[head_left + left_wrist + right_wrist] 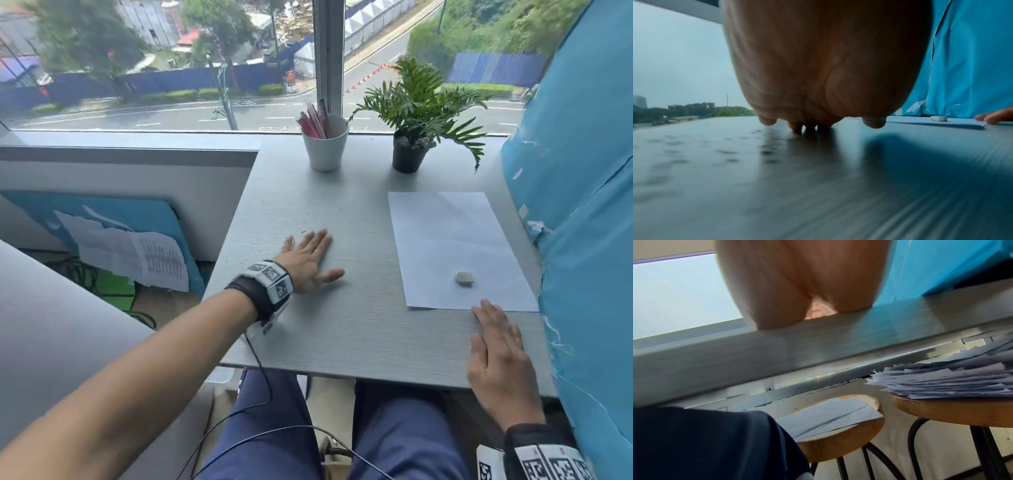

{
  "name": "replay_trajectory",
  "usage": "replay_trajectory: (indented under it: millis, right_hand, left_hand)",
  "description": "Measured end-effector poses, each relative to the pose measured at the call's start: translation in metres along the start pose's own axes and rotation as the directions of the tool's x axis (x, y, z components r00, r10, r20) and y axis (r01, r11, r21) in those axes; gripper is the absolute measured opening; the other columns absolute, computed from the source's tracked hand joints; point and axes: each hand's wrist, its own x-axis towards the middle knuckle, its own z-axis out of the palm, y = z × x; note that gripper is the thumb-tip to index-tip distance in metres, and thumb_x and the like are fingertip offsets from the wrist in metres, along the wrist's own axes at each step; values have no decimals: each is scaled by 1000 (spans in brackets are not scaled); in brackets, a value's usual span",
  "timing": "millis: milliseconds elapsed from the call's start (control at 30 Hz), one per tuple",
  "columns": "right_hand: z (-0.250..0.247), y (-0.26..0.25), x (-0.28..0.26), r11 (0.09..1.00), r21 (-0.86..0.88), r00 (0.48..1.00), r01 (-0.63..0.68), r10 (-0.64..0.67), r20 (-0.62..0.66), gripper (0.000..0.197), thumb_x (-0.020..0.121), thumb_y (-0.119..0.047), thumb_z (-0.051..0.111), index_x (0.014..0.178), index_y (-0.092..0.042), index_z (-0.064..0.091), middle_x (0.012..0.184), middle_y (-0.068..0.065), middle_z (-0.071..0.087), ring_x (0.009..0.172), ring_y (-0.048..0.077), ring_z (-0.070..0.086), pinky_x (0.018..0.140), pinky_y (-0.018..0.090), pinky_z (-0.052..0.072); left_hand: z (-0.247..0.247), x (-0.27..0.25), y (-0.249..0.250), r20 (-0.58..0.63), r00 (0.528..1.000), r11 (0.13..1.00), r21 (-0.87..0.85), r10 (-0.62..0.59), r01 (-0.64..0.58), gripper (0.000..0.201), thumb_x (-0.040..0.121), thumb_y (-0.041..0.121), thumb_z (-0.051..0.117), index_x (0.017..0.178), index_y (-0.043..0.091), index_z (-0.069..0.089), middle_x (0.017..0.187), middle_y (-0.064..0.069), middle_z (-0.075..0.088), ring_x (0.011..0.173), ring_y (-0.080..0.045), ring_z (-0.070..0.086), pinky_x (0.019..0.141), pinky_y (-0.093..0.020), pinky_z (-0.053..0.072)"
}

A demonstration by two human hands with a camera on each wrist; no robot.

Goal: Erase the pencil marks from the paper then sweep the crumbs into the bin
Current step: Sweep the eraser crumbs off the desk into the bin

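Note:
A white sheet of paper (455,246) lies on the right half of the grey table (342,325), and a small grey eraser (464,278) rests near its front edge. The eraser (939,118) also shows far right in the left wrist view. My left hand (310,260) lies flat, fingers straight and spread, on the table left of the paper. Small dark crumbs (303,232) speckle the table just beyond its fingertips. My right hand (496,353) lies flat at the table's front right corner, fingertips just short of the paper. No bin is in view.
A white cup (325,147) of pens and a potted plant (411,144) stand at the table's far edge by the window. A blue covered wall (582,205) bounds the right side. Under the table stand wooden stools (840,441) stacked with papers (953,382).

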Motion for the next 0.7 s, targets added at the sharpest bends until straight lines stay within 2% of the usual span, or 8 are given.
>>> replay_trajectory:
  millis: [100, 200, 300, 400, 467, 567, 633, 700]
  right_hand:
    - [-13, -30, 3, 999, 44, 999, -23, 22, 42, 48, 100, -23, 44, 146, -11, 39, 160, 0, 25, 148, 13, 17, 122, 41, 14]
    - [-28, -82, 22, 995, 74, 973, 65, -80, 217, 61, 97, -37, 49, 152, -22, 27, 163, -10, 10, 149, 4, 2, 121, 31, 9]
    - [-29, -129, 60, 988, 53, 903, 142, -151, 402, 70, 97, -49, 44, 155, -21, 17, 163, -9, 1, 149, 4, -2, 120, 25, 2]
    - [-11, -166, 110, 971, -24, 803, 237, -182, 568, 80, 97, -57, 36, 156, -14, 5, 164, 1, -5, 150, 12, -5, 121, 28, -2]
    - [12, -182, 144, 955, -110, 752, 275, -142, 644, 88, 95, -65, 30, 156, -9, 1, 164, 8, -6, 151, 18, -5, 122, 34, 0]
    - [43, -186, 185, 911, -311, 738, 270, 12, 674, 103, 87, -78, 18, 154, -3, -4, 162, 15, -9, 151, 26, -4, 123, 41, 3]
    - [59, -184, 193, 873, -413, 721, 261, 109, 685, 118, 76, -89, 12, 152, -2, -11, 161, 17, -16, 150, 30, -9, 122, 44, 1]
    - [77, -192, 186, 860, -427, 696, 278, 126, 707, 130, 65, -97, 12, 150, -4, -19, 157, 18, -26, 148, 33, -17, 122, 47, -4]
  left_hand:
    - [-1, -28, -28, -12, 997, 997, 4, -80, 80, 94, 91, 77, 13, 158, 16, -14, 164, 1, -21, 152, -16, -16, 122, -47, -13]
    - [7, -60, -43, -131, 991, 997, -73, -13, 3, 98, 85, 83, 6, 156, 20, -20, 162, 3, -26, 150, -13, -23, 122, -44, -16]
    - [22, -94, -50, -211, 977, 984, -165, 25, -61, 97, 83, 85, 6, 154, 26, -24, 159, 8, -31, 146, -7, -29, 121, -38, -17]
    - [48, -122, -62, -258, 965, 978, -209, -36, -20, 98, 81, 86, 5, 153, 26, -24, 158, 10, -33, 145, -3, -31, 120, -35, -18]
    - [65, -135, -75, -294, 950, 965, -261, -108, 29, 99, 81, 87, 4, 153, 26, -25, 159, 10, -32, 146, -3, -29, 122, -39, -15]
    - [87, -145, -89, -313, 928, 932, -352, -203, 85, 99, 80, 87, 3, 152, 25, -26, 158, 12, -34, 145, -2, -30, 122, -39, -15]
    - [97, -147, -89, -332, 922, 934, -350, -200, 77, 99, 82, 86, 1, 153, 22, -24, 159, 10, -33, 146, -5, -29, 123, -42, -12]
    - [107, -146, -88, -385, 904, 955, -287, -188, 76, 97, 86, 83, -1, 155, 18, -20, 161, 6, -30, 149, -9, -25, 123, -44, -10]
